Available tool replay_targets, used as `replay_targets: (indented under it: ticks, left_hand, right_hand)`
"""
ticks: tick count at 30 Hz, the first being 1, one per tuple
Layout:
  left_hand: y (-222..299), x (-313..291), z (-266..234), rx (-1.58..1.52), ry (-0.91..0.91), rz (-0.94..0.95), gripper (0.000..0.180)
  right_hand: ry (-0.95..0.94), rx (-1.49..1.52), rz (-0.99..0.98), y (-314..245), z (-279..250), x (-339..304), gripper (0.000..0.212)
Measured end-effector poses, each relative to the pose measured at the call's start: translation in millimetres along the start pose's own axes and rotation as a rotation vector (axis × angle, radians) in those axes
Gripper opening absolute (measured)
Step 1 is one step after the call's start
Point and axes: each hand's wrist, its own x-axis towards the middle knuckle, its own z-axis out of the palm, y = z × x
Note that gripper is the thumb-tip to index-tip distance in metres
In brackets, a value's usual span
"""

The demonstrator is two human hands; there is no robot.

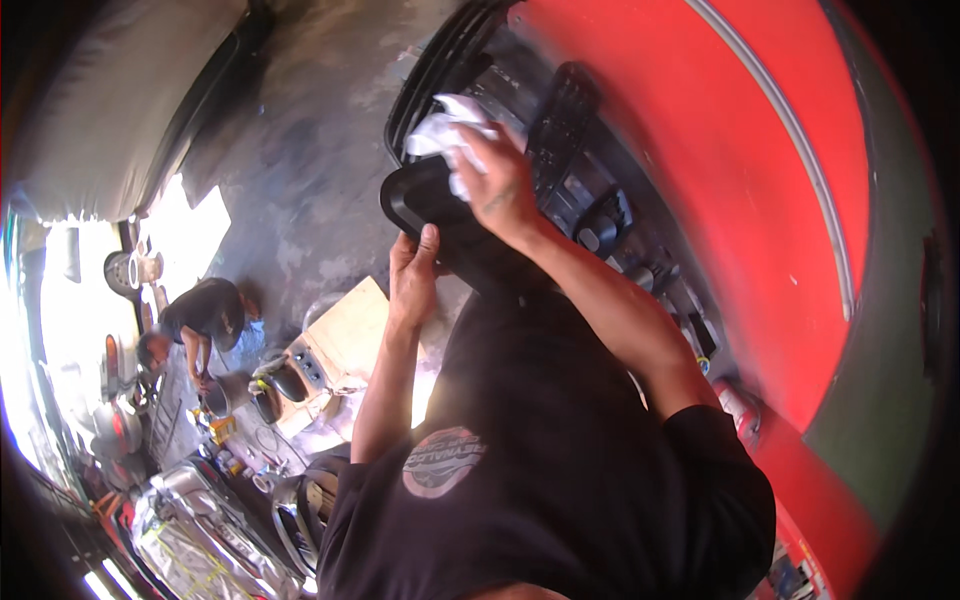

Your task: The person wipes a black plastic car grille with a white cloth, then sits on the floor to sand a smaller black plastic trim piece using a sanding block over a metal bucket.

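My left hand grips the near edge of a long black plastic panel, thumb up along its side. The panel has a rounded, raised rim at its far left end and reaches back toward my body. Bunched in my right hand is a white cloth, held over the panel's far edge. I cannot tell whether the cloth touches the panel. Some of my right fingers are hidden by the cloth.
Beyond my hands, black slatted plastic parts stand against a red wall. To the left a co-worker bends over a dark rounded part. A wooden board lies nearer me. At lower left is a car partly covered with silvery sheeting.
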Motion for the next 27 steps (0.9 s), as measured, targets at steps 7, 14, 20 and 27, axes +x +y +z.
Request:
replay_targets:
  ticks: [7,14,20,27]
  left_hand:
    - [12.8,-7.8,-6.1,-0.228,0.06,0.195,0.034]
    - [9.3,0.1,-40.3,-0.369,0.143,0.273,0.038]
    - [-4.4,5.9,-41.2,-0.337,0.177,0.219,0.039]
    - [-6.6,35.0,-36.6,-0.388,0.136,0.163,0.042]
  right_hand:
    - [-0.197,-0.097,-0.208,-31.3,14.2,-0.7,0.036]
    - [-0.253,-0.138,0.152,68.7,-27.2,-81.5,0.027]
    - [0.142,-0.172,0.088,69.8,-37.8,-41.2,0.027]
    - [-0.265,-0.155,-0.333,-19.1,33.8,-66.4,0.036]
